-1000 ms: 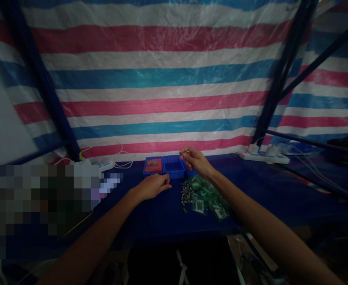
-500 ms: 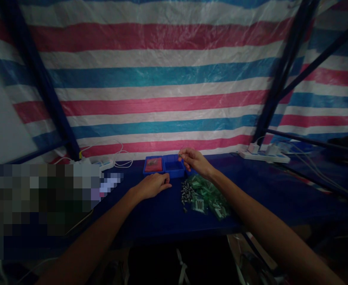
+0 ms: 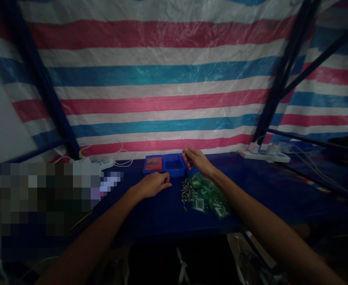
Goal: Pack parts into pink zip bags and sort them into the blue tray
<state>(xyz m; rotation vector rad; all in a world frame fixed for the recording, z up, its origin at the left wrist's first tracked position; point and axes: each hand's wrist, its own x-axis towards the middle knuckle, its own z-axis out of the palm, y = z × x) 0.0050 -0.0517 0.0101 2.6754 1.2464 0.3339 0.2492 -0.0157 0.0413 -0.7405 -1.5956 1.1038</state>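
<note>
My right hand (image 3: pixel 196 161) hovers over the right edge of a blue compartment tray (image 3: pixel 164 164), fingers pinched on a small metal part (image 3: pixel 185 151). The tray's left compartment holds a red pad, and its middle one looks bare. My left hand (image 3: pixel 154 184) rests palm down on the blue table (image 3: pixel 162 213) just in front of the tray, fingers curled loosely, nothing visible in it. Right of that hand lies a heap of small metal parts (image 3: pixel 187 193), next to a pile of green plastic bags (image 3: pixel 211 196).
A striped red, white and blue tarp hangs behind the table. White power strips with cables lie at the back left (image 3: pixel 104 163) and back right (image 3: pixel 264 155). Dark blue frame posts stand left and right. A blurred patch covers the left of the table.
My right hand has shifted slightly right and back along the tray's far edge, still pinching the small part. My left hand has stayed where it was.
</note>
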